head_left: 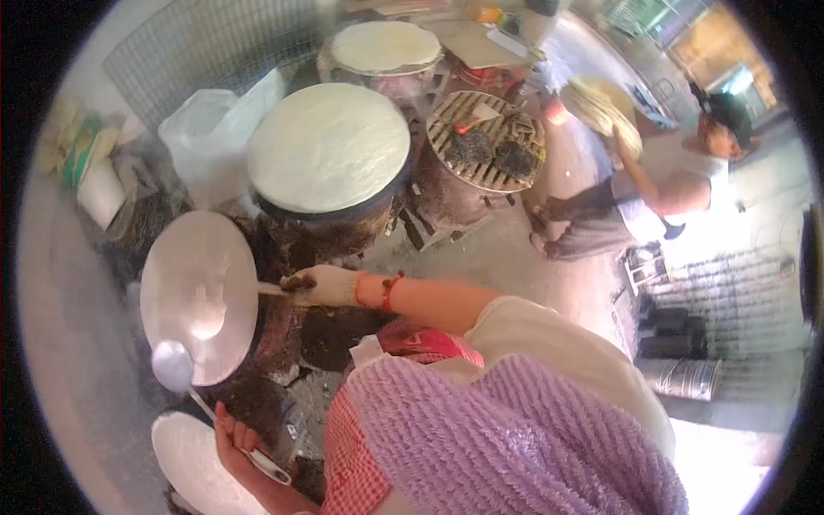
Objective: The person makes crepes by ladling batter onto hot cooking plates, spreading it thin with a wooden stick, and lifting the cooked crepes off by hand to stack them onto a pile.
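Observation:
Toward the left, my right hand [322,285], in a pale glove, grips the short handle of a round, shiny pan [193,275] that is tilted. My left hand [239,442] is bare and closed around the handle of a ladle [173,366]. The ladle's bowl overlaps the pan's lower edge; whether they touch I cannot tell. Below it, a round surface with a white layer [202,459] shows partly behind my left hand. A large pale disc [329,148] covers a dark-rimmed drum stove above my right hand.
Another pale disc [386,47] lies farther back. Beside it, a slatted round rack [459,124] bears dark scrubber-like bundles. At the right, a person [678,176] holds a round thing with pale strands. A white plastic bag [206,137] and a tipped white bucket [101,193] stand at the left.

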